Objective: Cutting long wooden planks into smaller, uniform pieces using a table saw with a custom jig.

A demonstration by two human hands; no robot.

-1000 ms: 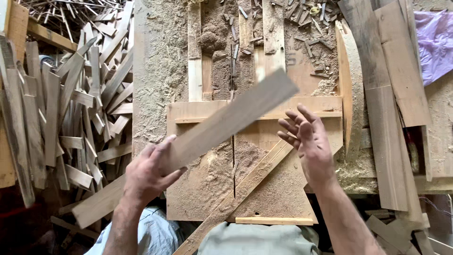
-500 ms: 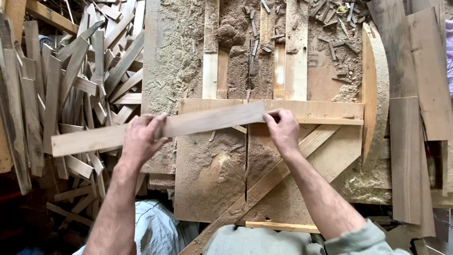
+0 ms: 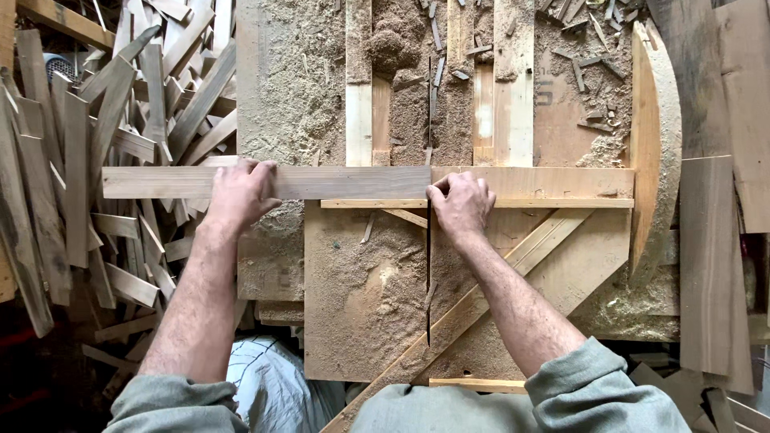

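Nearest the camera, two grey-green sleeves frame the lower edge, with forearms running up toward twelve o'clock. Past them lies the worktop, a board thick with sawdust, with a diagonal brace slanting from six toward two o'clock and a thin dark slot running straight away from the person.

Next come the hands. The left hand presses down on the plank near its nine o'clock end, fingers curled over the far edge, its grip closed on the wood. The right hand bears on the plank's three o'clock end, knuckles bent, fingertips pinning it just where the slot crosses.

A second ago the plank was tilted in the air, held by the left hand alone with the right hand open beside it; now it lies level and flat, square against the pale cross rail and held by both hands. It looks seated and lined up over the slot.

Farther off at nine to eleven o'clock lies a heap of offcuts; at twelve o'clock, upright slats among shavings.
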